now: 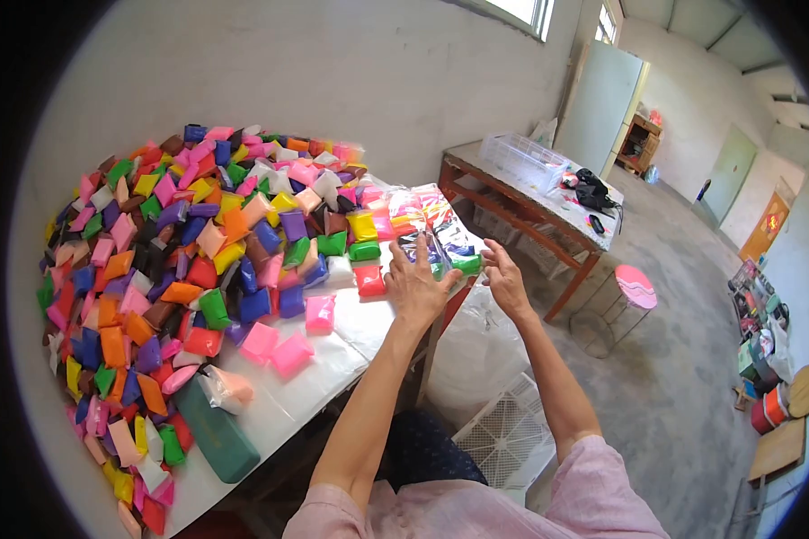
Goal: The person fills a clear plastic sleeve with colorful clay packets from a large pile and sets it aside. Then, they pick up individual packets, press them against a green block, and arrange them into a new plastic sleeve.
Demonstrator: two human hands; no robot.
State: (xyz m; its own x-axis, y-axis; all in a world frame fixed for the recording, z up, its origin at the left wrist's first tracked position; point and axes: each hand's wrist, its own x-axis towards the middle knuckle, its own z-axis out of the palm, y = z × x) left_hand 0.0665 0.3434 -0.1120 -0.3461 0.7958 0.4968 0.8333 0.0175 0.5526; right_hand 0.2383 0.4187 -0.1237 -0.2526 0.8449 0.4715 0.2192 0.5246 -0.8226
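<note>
A clear plastic bag (433, 235) with several coloured packets inside lies at the right end of the white table. My left hand (416, 283) rests on its near edge, fingers spread and flat, thumb pointing right. At the bag's right side is my right hand (505, 280), its fingers apart and slightly bent; whether they touch the plastic is hard to tell. Green packets (466, 264) show through the film between my hands. Just left of my left hand lies a red packet (370, 280), with a green packet (364, 251) behind it.
A large heap of coloured packets (198, 242) covers the table's left and back, against the wall. A dark green case (214, 431) lies at the front edge. Below are a white sack (476, 350) and a plastic crate (511, 436). Rightward stand another table (503, 189) and a pink stool (635, 286).
</note>
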